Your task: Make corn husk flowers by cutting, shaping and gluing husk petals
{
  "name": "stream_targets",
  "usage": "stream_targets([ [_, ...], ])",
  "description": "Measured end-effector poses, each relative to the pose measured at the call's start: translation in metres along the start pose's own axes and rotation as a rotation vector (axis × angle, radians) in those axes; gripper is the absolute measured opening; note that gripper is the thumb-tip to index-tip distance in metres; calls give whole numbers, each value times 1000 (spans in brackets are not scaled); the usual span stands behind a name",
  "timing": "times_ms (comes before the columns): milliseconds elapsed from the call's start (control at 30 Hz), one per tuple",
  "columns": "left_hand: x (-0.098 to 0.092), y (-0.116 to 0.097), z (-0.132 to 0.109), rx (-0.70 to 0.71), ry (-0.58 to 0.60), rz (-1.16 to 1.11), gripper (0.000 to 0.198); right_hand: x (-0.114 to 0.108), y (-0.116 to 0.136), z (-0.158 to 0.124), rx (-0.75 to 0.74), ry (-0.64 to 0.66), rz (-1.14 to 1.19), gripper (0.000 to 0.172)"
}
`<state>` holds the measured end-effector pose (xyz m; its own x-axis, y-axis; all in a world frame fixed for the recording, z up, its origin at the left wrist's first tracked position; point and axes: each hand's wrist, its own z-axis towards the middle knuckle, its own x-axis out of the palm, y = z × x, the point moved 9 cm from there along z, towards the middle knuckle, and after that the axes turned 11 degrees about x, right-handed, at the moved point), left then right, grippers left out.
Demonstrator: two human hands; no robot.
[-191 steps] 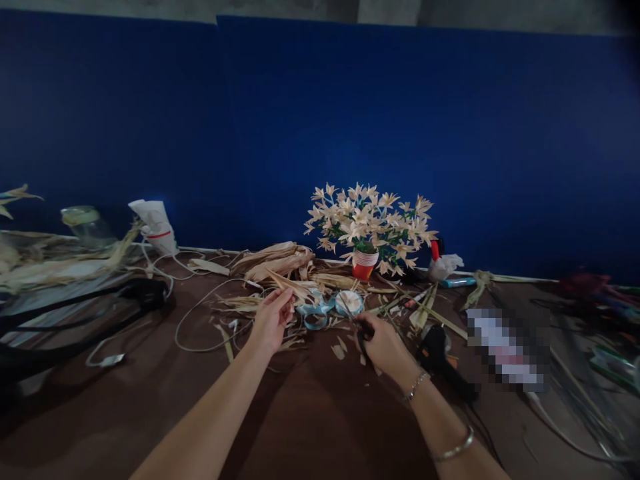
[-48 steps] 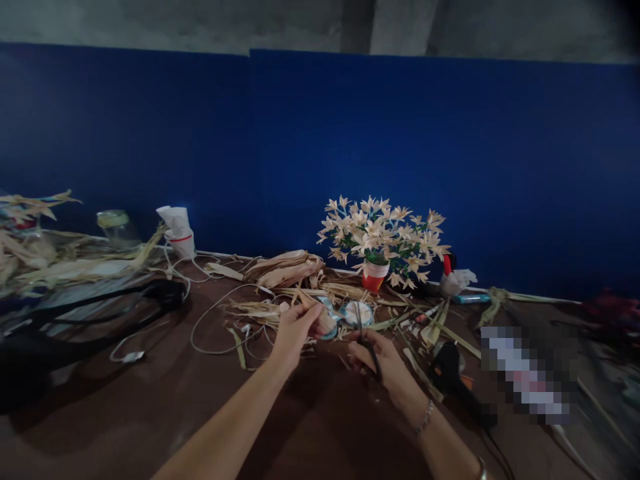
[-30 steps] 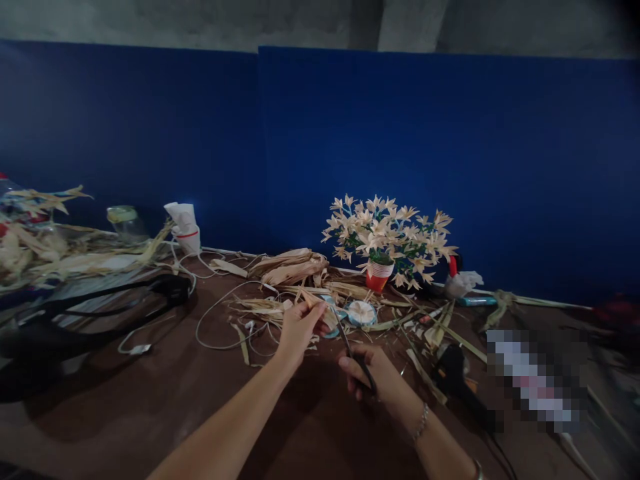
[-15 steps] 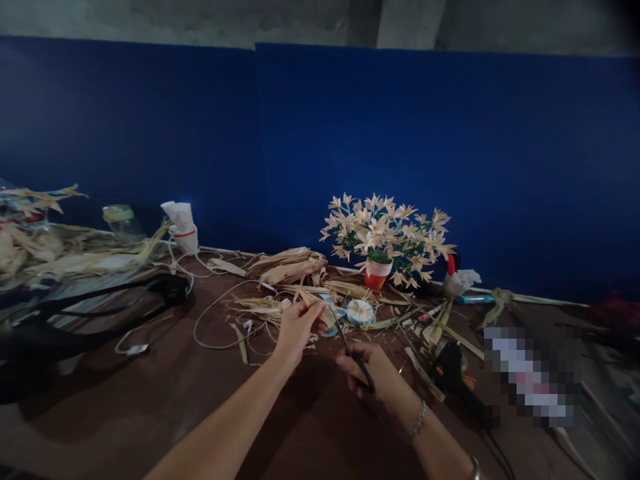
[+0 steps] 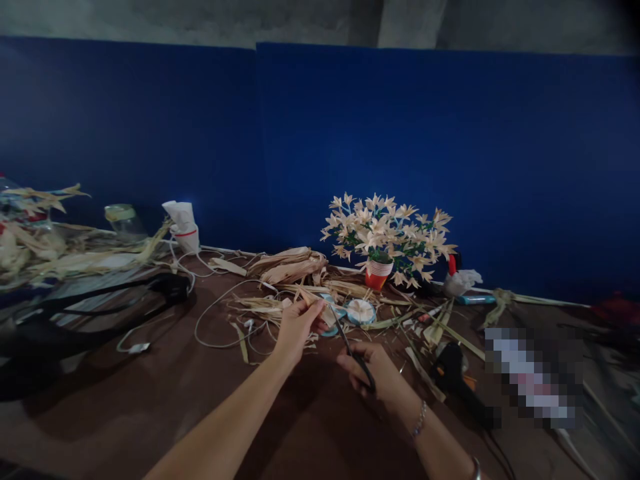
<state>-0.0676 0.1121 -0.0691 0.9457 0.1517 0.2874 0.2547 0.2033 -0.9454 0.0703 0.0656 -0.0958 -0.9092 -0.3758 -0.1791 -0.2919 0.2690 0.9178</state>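
Between the thumb and fingers of my left hand (image 5: 299,325) is a small piece of corn husk (image 5: 306,297), its pale tip poking up above the fingers. My right hand (image 5: 370,367) is closed around the dark handles of a pair of scissors (image 5: 345,338). The blades point up and left, reaching close to the fingertips of my left hand. Whether the blades touch the husk I cannot tell. Just beyond the hands, a round blue-rimmed roll (image 5: 361,311) lies on the table among husk scraps.
A flower arrangement (image 5: 387,233) in an orange cup (image 5: 377,274) stands at the back. Bundled dry husks (image 5: 290,265) lie left of it. To the right rests a black glue gun (image 5: 453,373). A white cable (image 5: 200,327) loops at left, near a black strap (image 5: 170,289).
Both hands stay nearly where they were, with the scissors and husk still held. The whole view has shifted very slightly.
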Motion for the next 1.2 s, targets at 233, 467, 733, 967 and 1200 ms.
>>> stream_targets([
  [233, 1, 0, 3, -13, 59, 38, 27, -1, 0, -1, 11, 25, -40, 37],
  [467, 2, 0, 8, -11, 174, 116, 26, -2, 2, -5, 29, 74, -93, 41],
  [733, 4, 2, 9, -31, 282, 173, 26, -1, 0, -6, 53, 126, -125, 40],
  [967, 5, -3, 8, -27, 345, 233, 24, -4, -4, -8, 66, 179, -188, 34],
  [1200, 8, -3, 7, -7, 433, 292, 25, -7, -6, -8, 100, 178, -247, 30],
])
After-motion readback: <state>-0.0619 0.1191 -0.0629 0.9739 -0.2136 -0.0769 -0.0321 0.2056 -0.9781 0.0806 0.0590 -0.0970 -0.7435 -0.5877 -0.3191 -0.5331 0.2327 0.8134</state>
